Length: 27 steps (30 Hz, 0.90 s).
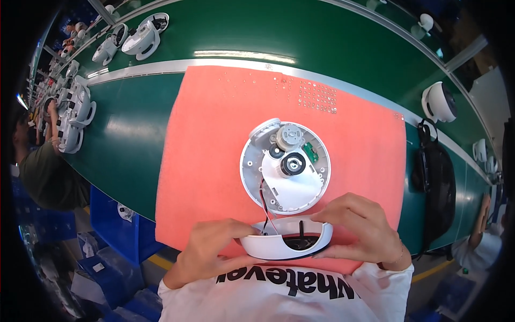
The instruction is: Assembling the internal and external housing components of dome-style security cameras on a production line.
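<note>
Between my two hands sits a white rounded plastic housing (263, 248) with a dark inside and a cut-out in its wall. My left hand (212, 244) grips its left end, thumb and fingers closed on the rim. On the right end, my right hand (362, 228) pinches the wall, fingers on top and thumb below. Just beyond lies an open round white base (252, 163) holding a silver motor (290, 137), a black round hub (293, 164) and a small green circuit board (310, 152). Thin dark and reddish wires (263, 198) run from the base into the housing.
A pink foam mat (209, 134) covers the bench, with rows of small screws (317, 96) at its far edge. A black bag (437, 182) lies right. White fan-like units (142, 40) stand on the green belt (322, 37). A co-worker (48, 172) sits left beside a blue bin (120, 225).
</note>
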Each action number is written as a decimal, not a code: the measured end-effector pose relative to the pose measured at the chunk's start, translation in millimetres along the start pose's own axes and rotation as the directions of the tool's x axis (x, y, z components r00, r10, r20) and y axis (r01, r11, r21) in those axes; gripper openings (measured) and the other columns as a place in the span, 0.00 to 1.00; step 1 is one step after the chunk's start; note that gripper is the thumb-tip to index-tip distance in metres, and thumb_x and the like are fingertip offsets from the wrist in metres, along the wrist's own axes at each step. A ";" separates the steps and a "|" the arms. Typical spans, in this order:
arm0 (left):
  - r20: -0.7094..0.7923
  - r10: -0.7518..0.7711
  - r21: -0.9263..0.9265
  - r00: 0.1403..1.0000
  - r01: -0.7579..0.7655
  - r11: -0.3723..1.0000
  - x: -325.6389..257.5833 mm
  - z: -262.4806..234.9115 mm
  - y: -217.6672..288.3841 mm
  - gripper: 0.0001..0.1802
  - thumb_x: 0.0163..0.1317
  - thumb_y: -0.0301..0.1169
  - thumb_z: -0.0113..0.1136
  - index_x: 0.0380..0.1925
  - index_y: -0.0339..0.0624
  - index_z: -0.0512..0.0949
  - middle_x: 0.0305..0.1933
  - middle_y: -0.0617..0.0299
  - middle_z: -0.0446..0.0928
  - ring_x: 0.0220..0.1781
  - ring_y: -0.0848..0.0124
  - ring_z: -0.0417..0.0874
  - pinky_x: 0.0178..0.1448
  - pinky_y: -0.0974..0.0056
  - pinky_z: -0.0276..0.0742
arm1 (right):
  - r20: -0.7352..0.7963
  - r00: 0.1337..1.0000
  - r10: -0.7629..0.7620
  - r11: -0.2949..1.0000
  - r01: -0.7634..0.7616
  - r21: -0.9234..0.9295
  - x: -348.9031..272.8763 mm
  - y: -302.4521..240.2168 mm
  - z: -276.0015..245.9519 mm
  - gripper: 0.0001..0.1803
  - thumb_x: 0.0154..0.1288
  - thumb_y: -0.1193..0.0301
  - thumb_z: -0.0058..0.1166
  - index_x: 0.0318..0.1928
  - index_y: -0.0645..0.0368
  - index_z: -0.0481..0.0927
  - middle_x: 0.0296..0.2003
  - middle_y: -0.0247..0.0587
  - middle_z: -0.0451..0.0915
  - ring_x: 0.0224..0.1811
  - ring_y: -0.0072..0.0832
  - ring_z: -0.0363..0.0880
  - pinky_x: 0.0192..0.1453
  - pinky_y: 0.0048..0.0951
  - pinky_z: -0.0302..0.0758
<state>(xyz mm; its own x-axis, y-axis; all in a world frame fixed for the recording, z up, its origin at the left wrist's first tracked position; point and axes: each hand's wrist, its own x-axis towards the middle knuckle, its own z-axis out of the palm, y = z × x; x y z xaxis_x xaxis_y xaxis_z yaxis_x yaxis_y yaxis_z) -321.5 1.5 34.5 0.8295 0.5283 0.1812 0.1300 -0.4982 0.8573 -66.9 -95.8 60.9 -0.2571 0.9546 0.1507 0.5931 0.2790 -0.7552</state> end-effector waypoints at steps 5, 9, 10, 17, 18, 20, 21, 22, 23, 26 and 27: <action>-0.010 0.026 0.011 1.000 -0.026 1.000 1.2 -0.1 -0.8 0.23 0.39 0.29 0.71 0.38 0.34 0.76 0.35 0.54 0.80 0.34 0.64 0.82 0.36 0.66 0.78 | -0.078 0.996 -0.052 0.998 0.050 -0.028 0.0 -4.3 4.7 0.25 0.43 0.63 0.67 0.41 0.63 0.78 0.31 0.41 0.74 0.31 0.33 0.77 0.32 0.30 0.75; -0.015 0.011 0.033 1.000 -0.011 0.999 0.6 0.5 3.7 0.28 0.36 0.27 0.71 0.43 0.34 0.77 0.35 0.55 0.79 0.34 0.64 0.82 0.36 0.65 0.78 | -0.127 0.991 -0.035 0.999 0.032 -0.027 1.7 -8.9 5.3 0.26 0.34 0.62 0.72 0.37 0.62 0.80 0.30 0.39 0.76 0.29 0.28 0.77 0.30 0.26 0.74; -0.016 0.010 0.034 1.000 -0.010 0.999 0.7 0.4 5.1 0.28 0.36 0.27 0.71 0.43 0.34 0.77 0.35 0.55 0.79 0.34 0.64 0.82 0.36 0.65 0.78 | -0.147 0.988 -0.054 0.998 0.049 -0.037 2.6 -9.0 5.2 0.26 0.34 0.61 0.72 0.36 0.62 0.80 0.29 0.38 0.76 0.27 0.27 0.77 0.28 0.24 0.74; -0.079 0.009 0.048 0.997 -0.005 0.999 2.0 4.6 7.1 0.30 0.36 0.26 0.71 0.46 0.34 0.76 0.35 0.54 0.78 0.34 0.65 0.81 0.35 0.65 0.77 | -0.205 0.965 -0.164 0.982 0.140 -0.130 8.3 -8.7 5.4 0.25 0.40 0.58 0.69 0.35 0.64 0.79 0.26 0.38 0.74 0.21 0.27 0.76 0.21 0.24 0.73; -0.104 0.013 0.056 0.994 -0.007 0.998 2.2 6.4 7.0 0.29 0.36 0.26 0.71 0.45 0.34 0.76 0.36 0.54 0.78 0.35 0.65 0.81 0.35 0.65 0.78 | -0.230 0.953 -0.195 0.974 0.160 -0.162 7.7 -7.2 7.3 0.26 0.39 0.57 0.69 0.34 0.64 0.79 0.25 0.38 0.74 0.20 0.27 0.75 0.20 0.23 0.72; -0.114 0.000 0.066 0.994 0.008 0.998 2.0 9.3 6.9 0.27 0.37 0.27 0.71 0.43 0.34 0.76 0.36 0.54 0.79 0.34 0.65 0.82 0.35 0.66 0.78 | -0.255 0.940 -0.227 0.964 0.179 -0.198 6.5 -7.0 9.0 0.26 0.39 0.56 0.69 0.33 0.63 0.78 0.25 0.38 0.74 0.19 0.27 0.75 0.19 0.23 0.71; -0.123 -0.018 0.075 0.992 0.027 0.997 1.8 10.3 6.7 0.25 0.38 0.28 0.71 0.41 0.34 0.77 0.36 0.55 0.79 0.34 0.65 0.82 0.35 0.67 0.78 | -0.259 0.938 -0.231 0.961 0.177 -0.214 6.0 -7.3 9.3 0.26 0.38 0.56 0.69 0.33 0.63 0.78 0.25 0.38 0.75 0.19 0.27 0.75 0.19 0.23 0.71; -0.124 -0.015 0.075 0.992 0.025 0.997 1.5 10.7 6.6 0.25 0.38 0.28 0.71 0.41 0.34 0.77 0.36 0.55 0.79 0.34 0.65 0.82 0.35 0.67 0.78 | -0.262 0.936 -0.234 0.957 0.175 -0.229 5.5 -7.4 9.6 0.26 0.38 0.55 0.69 0.32 0.63 0.78 0.25 0.38 0.75 0.19 0.27 0.75 0.19 0.23 0.70; -0.117 -0.032 0.075 0.993 0.041 0.996 1.2 10.7 6.4 0.24 0.38 0.28 0.71 0.39 0.34 0.77 0.35 0.56 0.80 0.34 0.66 0.83 0.34 0.68 0.78 | -0.262 0.936 -0.235 0.957 0.175 -0.232 4.8 -7.3 10.1 0.26 0.38 0.55 0.69 0.32 0.63 0.78 0.25 0.38 0.75 0.19 0.27 0.75 0.19 0.23 0.70; -0.087 -0.052 0.105 0.995 0.061 0.993 -0.7 8.2 7.3 0.25 0.36 0.28 0.73 0.37 0.33 0.76 0.34 0.54 0.80 0.33 0.66 0.84 0.36 0.68 0.79 | -0.268 0.934 -0.235 0.954 0.170 -0.245 3.1 -5.0 10.9 0.26 0.40 0.55 0.69 0.33 0.64 0.78 0.26 0.39 0.75 0.19 0.27 0.75 0.19 0.23 0.70; -0.065 -0.054 0.132 0.996 0.062 0.989 -2.0 6.7 8.0 0.26 0.33 0.28 0.74 0.36 0.31 0.76 0.34 0.51 0.80 0.33 0.65 0.85 0.39 0.68 0.80 | -0.233 0.950 -0.210 0.964 0.161 -0.212 1.5 -4.3 9.7 0.29 0.41 0.55 0.68 0.38 0.64 0.77 0.30 0.42 0.76 0.23 0.30 0.76 0.22 0.25 0.72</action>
<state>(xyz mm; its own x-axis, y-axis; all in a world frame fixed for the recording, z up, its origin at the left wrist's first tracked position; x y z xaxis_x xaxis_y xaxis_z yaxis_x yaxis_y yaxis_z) -318.5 -8.1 37.8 0.7844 0.5978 0.1653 0.2521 -0.5507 0.7957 -77.2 -96.6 58.2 -0.1910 0.8724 0.4500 0.6920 0.4447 -0.5686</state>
